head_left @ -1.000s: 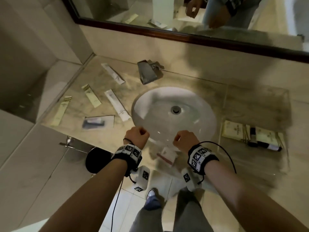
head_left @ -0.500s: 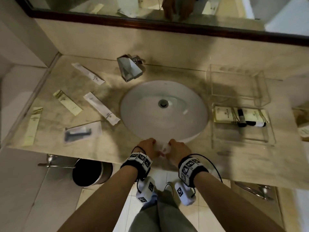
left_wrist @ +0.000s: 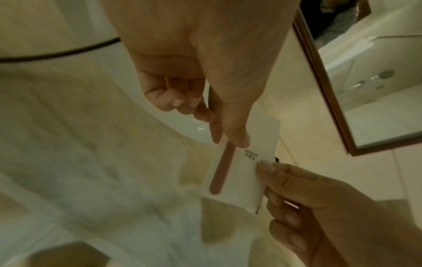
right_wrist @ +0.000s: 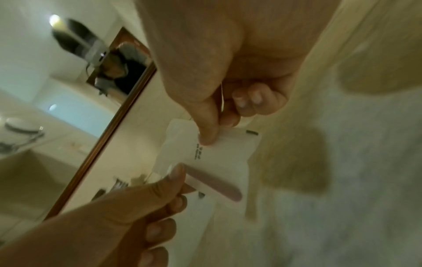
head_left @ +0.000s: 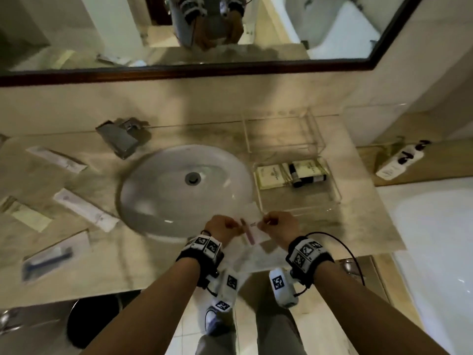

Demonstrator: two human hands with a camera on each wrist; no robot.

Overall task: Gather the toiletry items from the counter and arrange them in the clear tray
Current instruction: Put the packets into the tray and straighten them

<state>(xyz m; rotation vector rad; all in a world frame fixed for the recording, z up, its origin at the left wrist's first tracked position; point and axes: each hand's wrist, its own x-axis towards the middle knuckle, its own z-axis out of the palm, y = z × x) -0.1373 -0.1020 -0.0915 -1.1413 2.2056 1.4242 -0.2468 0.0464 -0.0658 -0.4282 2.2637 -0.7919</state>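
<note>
A small white packet point(head_left: 252, 234) with a pink stick inside is held between both hands, low over the counter's front edge at the sink's right side. My left hand point(head_left: 225, 226) pinches its left end point(left_wrist: 228, 142) with thumb and forefinger. My right hand point(head_left: 276, 226) pinches the right edge point(right_wrist: 217, 133). The packet point(left_wrist: 242, 173) shows small dark print. The clear tray point(head_left: 332, 185) stands just beyond my right hand and holds cream packets point(head_left: 268, 175) and a small black bottle point(head_left: 307, 178).
Left of the sink point(head_left: 186, 190) lie white sachets point(head_left: 85, 210), a cream sachet point(head_left: 28, 216) and a razor packet point(head_left: 56, 254). A faucet point(head_left: 120, 139) stands behind the basin. A dark bin point(head_left: 94, 321) sits under the counter. A white bottle point(head_left: 399, 160) stands far right.
Both hands closed in on the packet at the counter's front edge and picked it up. It is now held between them, further right and nearer the tray.
</note>
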